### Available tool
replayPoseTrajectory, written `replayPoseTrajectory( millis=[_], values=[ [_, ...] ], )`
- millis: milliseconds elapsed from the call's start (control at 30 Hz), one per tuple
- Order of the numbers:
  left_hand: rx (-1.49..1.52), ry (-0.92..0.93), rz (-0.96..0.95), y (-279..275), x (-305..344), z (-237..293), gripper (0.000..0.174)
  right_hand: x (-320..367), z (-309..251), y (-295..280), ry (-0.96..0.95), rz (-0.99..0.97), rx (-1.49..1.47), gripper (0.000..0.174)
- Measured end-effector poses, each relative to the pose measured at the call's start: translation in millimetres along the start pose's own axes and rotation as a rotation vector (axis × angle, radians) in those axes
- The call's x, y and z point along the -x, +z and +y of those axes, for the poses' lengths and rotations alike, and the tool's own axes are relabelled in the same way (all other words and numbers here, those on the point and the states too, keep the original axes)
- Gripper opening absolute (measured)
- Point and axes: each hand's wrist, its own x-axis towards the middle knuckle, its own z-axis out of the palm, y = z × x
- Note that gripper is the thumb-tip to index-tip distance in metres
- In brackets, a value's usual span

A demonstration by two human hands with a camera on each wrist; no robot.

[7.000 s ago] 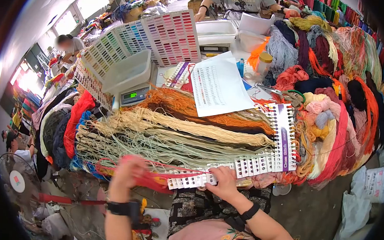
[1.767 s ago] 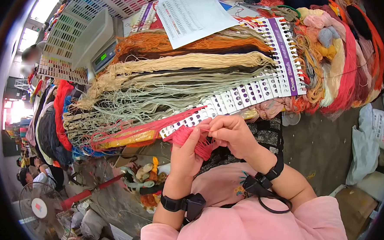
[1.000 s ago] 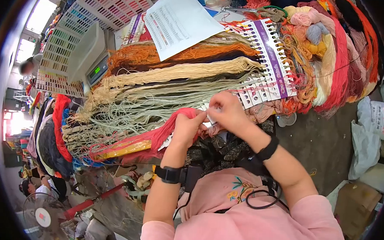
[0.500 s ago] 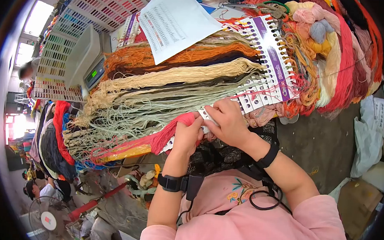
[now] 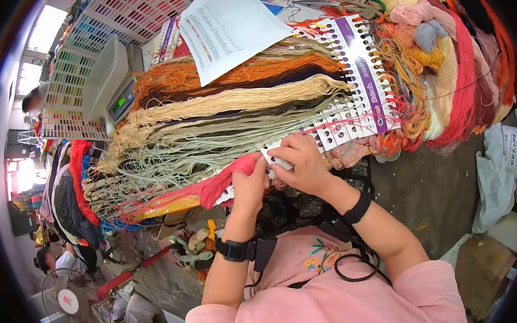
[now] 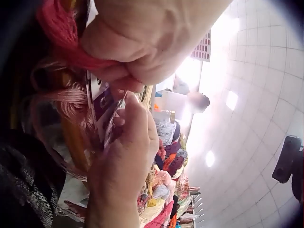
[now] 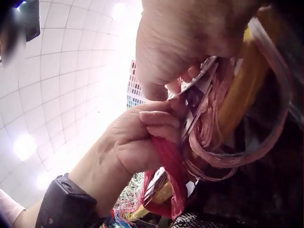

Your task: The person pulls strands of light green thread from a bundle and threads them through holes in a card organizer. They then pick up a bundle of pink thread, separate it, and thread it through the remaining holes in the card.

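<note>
My left hand (image 5: pixel 248 187) grips a pink-red skein of thread (image 5: pixel 210 189), whose tail trails left along the table's front edge. Its fingertips meet those of my right hand (image 5: pixel 304 161) at the white punched thread card (image 5: pixel 347 120). The right fingers and thumb pinch the card's near strip. Thin pink-red strands (image 5: pixel 324 125) run along the card to its right end. In the right wrist view the skein (image 7: pixel 171 173) hangs from the left fist, and the card's edge (image 7: pixel 197 102) lies at the fingertips. The fingers hide the holes they work at.
Orange, cream (image 5: pixel 232 96) and pale green thread bundles lie from the card leftward. A printed sheet (image 5: pixel 230 31) overlaps them. A scale (image 5: pixel 121 101) with a tub and a colour chart (image 5: pixel 69 87) stand left; piled skeins (image 5: pixel 450 72) lie right. A fan (image 5: pixel 70 301) stands lower left.
The bunched skein moved from near the body to the card's left end. Strands now lie along the card to its right. The right hand went from the thread to pinching the card's strip.
</note>
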Motion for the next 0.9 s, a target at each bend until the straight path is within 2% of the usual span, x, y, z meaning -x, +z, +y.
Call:
replayPoseTrajectory(
  millis=[33,67,133,233,333,367,467,500,600,733,867,900],
  values=[
    [0.029,0.015,0.057,-2.2,5.2,5.6,0.012,1.2,2.0,1.3,-0.001,0.001,-0.001,0.012],
    [0.201,-0.019,0.009,-9.8,9.7,14.8,0.011,1.9,4.8,2.8,-0.001,0.003,-0.003,0.011],
    [0.747,-0.265,-0.065,-27.3,11.2,26.7,0.013,3.0,8.7,3.7,-0.007,0.001,-0.010,0.010],
    [0.969,-0.330,-0.356,-34.4,22.4,44.3,0.016,-0.6,8.5,0.4,-0.033,-0.014,-0.048,0.011],
    [0.636,-0.347,-0.526,-22.4,5.3,37.2,0.017,-4.2,6.3,-8.4,0.150,-0.041,-0.363,0.011],
    [0.620,-0.388,-0.429,-16.1,-0.4,32.9,0.017,-3.2,5.3,-12.5,0.293,-0.077,-0.478,0.011],
    [0.656,-0.299,-0.410,-18.3,-2.2,27.3,0.017,-1.4,6.2,-15.2,0.332,-0.053,-0.613,0.011],
    [0.614,-0.269,-0.368,-20.1,1.1,28.9,0.016,-0.3,7.7,-15.6,0.356,-0.107,-0.604,0.011],
    [0.612,-0.222,-0.318,-26.2,9.6,33.2,0.017,-2.5,6.5,-13.4,0.355,-0.099,-0.604,0.011],
    [0.413,-0.154,-0.068,-23.8,16.6,29.1,0.015,-1.5,6.9,-14.9,0.364,-0.135,-0.593,0.011],
    [0.564,-0.156,-0.037,-27.1,27.5,33.3,0.013,-1.6,5.7,-19.5,0.331,-0.137,-0.576,0.011],
    [0.599,-0.159,-0.110,-32.8,28.1,31.7,0.014,-1.3,6.2,-18.2,0.327,-0.137,-0.562,0.011]
  ],
)
